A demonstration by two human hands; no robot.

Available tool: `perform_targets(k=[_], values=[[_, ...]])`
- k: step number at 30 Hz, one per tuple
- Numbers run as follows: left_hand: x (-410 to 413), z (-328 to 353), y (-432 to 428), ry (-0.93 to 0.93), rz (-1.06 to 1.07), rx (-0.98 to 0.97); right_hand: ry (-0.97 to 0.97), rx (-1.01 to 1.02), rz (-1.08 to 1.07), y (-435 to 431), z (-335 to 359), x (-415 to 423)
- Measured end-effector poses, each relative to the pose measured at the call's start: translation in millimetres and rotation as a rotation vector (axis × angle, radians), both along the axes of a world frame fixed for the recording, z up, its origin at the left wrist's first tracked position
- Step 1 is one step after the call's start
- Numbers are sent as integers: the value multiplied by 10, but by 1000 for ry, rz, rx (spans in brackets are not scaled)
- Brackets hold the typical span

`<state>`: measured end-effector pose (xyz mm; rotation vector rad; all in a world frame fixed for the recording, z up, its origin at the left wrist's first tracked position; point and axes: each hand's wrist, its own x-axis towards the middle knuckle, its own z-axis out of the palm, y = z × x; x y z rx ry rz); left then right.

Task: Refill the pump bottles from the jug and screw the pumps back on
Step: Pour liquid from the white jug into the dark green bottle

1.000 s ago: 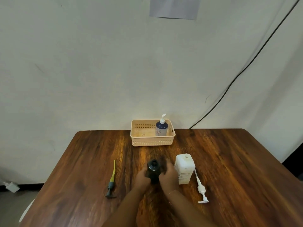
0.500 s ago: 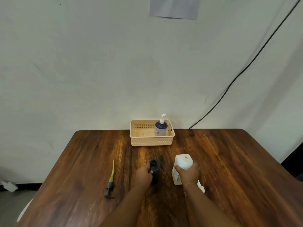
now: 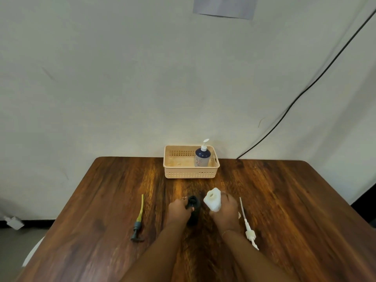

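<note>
A dark open bottle stands on the wooden table, and my left hand grips it near the neck. My right hand holds the white jug lifted and tilted left, its open mouth beside the dark bottle's opening. A dark pump with a yellow tube lies on the table to the left. A white pump lies to the right. A blue pump bottle with a white pump stands in the beige basket.
The basket sits at the table's far edge against the wall. A black cable runs down the wall at the right. A small white object lies on the floor at the left.
My right hand left the dark bottle, took hold of the white jug, lifted it and tilted it towards the dark bottle. My left hand stays on the dark bottle.
</note>
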<state>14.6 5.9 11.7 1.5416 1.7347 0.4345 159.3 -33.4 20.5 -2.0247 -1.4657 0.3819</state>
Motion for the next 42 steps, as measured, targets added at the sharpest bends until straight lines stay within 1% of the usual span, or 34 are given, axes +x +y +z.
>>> perform_targets(k=[6, 9, 12, 18, 24, 36, 42], values=[[-9, -2, -26, -39, 37, 10, -338, -153, 158, 101, 65, 27], [-6, -6, -3, -46, 32, 17, -451, -196, 231, 146, 69, 29], [-6, -4, 34, -70, 55, 4, -528, -192, 277, 187, 62, 12], [-18, -27, 58, -69, 36, 15, -623, -161, 311, 255, 37, -31], [-21, -3, 45, -88, 58, -10, -709, -135, 391, 320, 46, -70], [-34, 66, 29, -82, 57, -42, -790, -98, 444, 404, 88, -90], [-39, 41, 38, -102, 63, -24, -792, -91, 447, 423, 100, -72]])
